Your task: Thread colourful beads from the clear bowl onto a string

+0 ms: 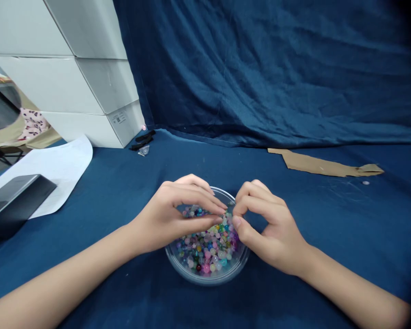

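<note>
A clear round bowl [207, 277] on the blue cloth holds many small beads [208, 246] in pink, purple, blue, green, yellow and white. My left hand [183, 205] reaches over its left side, thumb and index fingertips drawn close in a pinch. Above the right rim, my right hand [265, 219] has its thumb and index finger pressed together, the other fingers curled. Both sets of fingertips face each other over the beads, a small distance apart. Whatever either pinch holds is too small to make out.
White boxes [99, 87] are stacked at back left, beside a blue curtain [260, 73]. A white sheet [66, 169] and a dark device [18, 201] lie at left. Black pieces with a small plastic bag [144, 150] sit near the boxes. Torn brown cardboard [322, 165] lies back right.
</note>
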{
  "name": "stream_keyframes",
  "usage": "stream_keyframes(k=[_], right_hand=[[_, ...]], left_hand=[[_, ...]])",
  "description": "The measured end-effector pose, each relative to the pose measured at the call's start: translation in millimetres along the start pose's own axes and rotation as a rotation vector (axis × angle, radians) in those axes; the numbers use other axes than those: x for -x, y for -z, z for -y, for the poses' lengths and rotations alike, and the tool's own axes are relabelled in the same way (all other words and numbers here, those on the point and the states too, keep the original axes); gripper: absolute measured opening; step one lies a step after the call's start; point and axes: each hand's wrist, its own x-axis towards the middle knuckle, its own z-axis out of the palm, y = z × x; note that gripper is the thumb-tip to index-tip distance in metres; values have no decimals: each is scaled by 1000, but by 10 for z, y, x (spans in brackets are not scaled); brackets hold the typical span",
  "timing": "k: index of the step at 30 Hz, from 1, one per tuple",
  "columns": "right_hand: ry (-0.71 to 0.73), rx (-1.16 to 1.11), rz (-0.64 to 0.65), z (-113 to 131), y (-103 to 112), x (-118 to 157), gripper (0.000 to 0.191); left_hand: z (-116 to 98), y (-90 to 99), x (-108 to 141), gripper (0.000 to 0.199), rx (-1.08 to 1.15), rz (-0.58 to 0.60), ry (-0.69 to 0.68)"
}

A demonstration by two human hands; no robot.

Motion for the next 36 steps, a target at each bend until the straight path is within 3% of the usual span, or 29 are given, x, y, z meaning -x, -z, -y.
stream_keyframes(k=[18, 27, 30, 34, 36], right_hand=[[-85, 22, 74, 5, -6, -4, 10], [-204, 42, 220, 78, -8, -11, 14], [-208, 14, 153, 24, 7, -25, 14], [-242, -38, -107, -53, 59, -54, 26], [-250, -78, -173, -61, 82, -57, 28]], left_hand=[[-12, -31, 32, 25, 28, -102, 107], [5, -40, 46, 24, -52, -207, -87], [7, -56, 50, 23, -77, -261, -78], [-10, -64, 46, 21, -89, -256, -23], [-23, -60, 36, 19, -94, -234, 4]])
